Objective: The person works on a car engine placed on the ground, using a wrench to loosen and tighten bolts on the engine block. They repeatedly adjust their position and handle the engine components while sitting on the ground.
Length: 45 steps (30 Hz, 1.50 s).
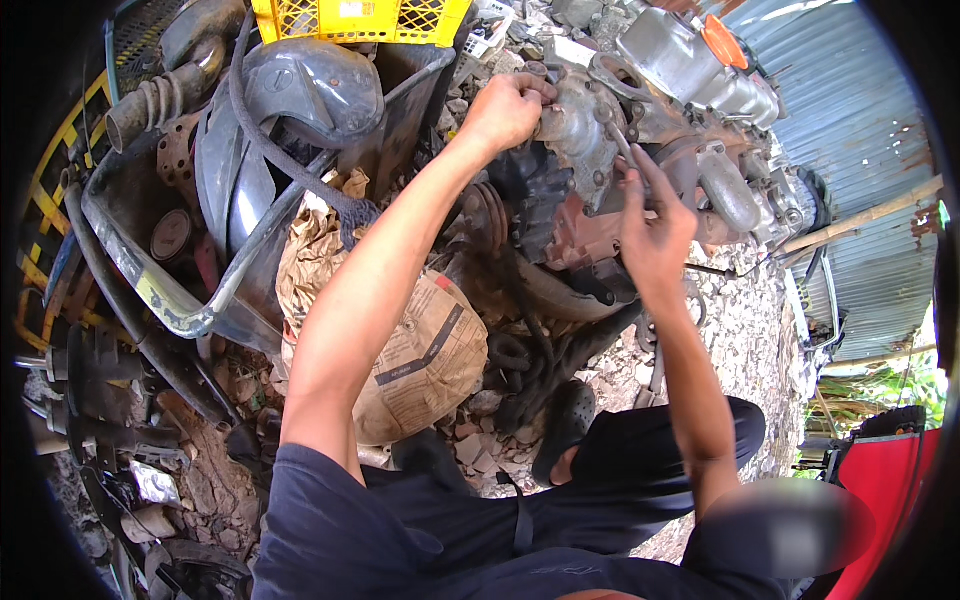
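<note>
A dirty metal engine [585, 130] lies in front of me, its castings grey and rust-brown. My left hand [503, 113] is closed, fingers curled against the upper left side of a grey casting; whatever lies inside them is hidden. My right hand [657, 220] grips a thin grey metal tool [621, 143], held between thumb and fingers. The tool's far end meets the casting near a bolt or hole, and its exact kind does not show. Below the hands sit a ribbed black part [525, 190] and a reddish-brown housing [585, 232].
To the left stands a dark tub [215, 312] of black plastic parts, with a yellow crate [365, 22] behind. A brown paper sack [425, 370] bulges beside my left arm. A silver engine cover [680, 62], bamboo pole [865, 215] and corrugated sheet wall [835, 100] are at the right.
</note>
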{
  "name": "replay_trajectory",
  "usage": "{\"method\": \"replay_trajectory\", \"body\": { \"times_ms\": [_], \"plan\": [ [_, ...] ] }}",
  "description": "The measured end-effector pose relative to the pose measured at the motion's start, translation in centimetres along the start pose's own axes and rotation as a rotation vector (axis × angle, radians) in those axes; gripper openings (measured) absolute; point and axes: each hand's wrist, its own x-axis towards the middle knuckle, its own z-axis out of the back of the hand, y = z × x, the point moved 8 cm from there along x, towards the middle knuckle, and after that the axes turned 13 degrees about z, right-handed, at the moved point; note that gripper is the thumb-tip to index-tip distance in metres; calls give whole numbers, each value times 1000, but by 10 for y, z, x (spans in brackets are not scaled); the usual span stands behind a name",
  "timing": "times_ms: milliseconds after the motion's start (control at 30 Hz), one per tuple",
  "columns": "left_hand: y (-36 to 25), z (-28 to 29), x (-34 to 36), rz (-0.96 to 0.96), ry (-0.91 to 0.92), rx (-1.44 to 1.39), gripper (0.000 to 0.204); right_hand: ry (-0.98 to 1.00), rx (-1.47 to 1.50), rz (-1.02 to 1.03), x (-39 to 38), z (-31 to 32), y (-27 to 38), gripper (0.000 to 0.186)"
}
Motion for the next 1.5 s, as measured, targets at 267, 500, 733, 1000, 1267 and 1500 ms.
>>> {"method": "replay_trajectory", "body": {
  "times_ms": [267,500,733,1000,1267,1500],
  "plan": [
    [-1,0,-5,-16,-139,26,27,-209,-72,183,-4,-37,7,30],
    [-28,5,-22,-235,-331,180,26,-284,9,88,-6,-55,-6,32],
    [-51,-6,-23,-238,-213,188,28,-219,-75,164,21,-27,6,25],
    [-43,-12,-17,-202,-215,223,30,44,17,-8,58,0,5,16],
    [-53,-2,-32,-334,-229,306,29,-145,678,-466,26,-3,-30,22],
    [-81,-36,-67,-408,384,285,21,-92,731,-512,18,-8,-34,23]
  ]
}}
